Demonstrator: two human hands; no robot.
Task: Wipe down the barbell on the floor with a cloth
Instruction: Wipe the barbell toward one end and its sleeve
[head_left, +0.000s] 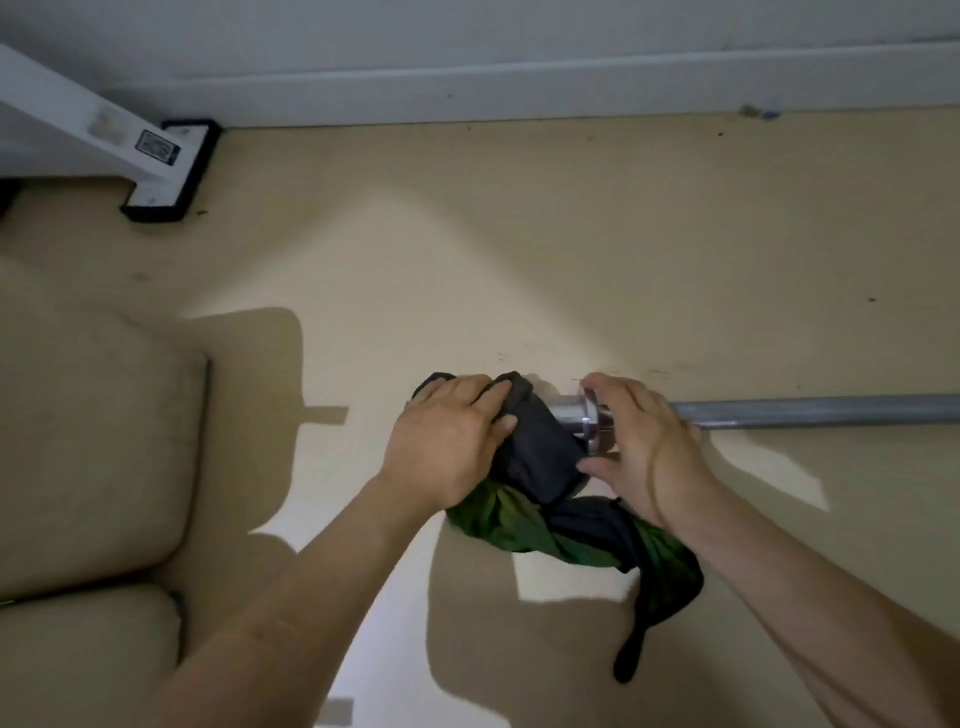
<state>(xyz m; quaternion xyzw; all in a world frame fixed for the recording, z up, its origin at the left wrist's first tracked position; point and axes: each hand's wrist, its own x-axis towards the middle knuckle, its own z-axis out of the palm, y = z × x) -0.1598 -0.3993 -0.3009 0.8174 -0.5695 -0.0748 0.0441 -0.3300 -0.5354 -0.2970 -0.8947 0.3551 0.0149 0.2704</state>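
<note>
A grey metal barbell (810, 410) lies on the beige floor and runs off the right edge. Its thick shiny sleeve and collar (576, 415) show between my hands. A dark cloth with green parts (540, 457) is wrapped over the sleeve's left end and trails down to the right on the floor. My left hand (447, 441) presses the cloth onto the sleeve, fingers curled over it. My right hand (639, 441) grips the barbell at the collar, thumb under, fingers over the top.
A beige cushioned seat (88, 441) fills the left side. A white frame leg with a black foot (166, 171) stands at the upper left near the white wall and baseboard (519, 78). Bare floor lies beyond the barbell.
</note>
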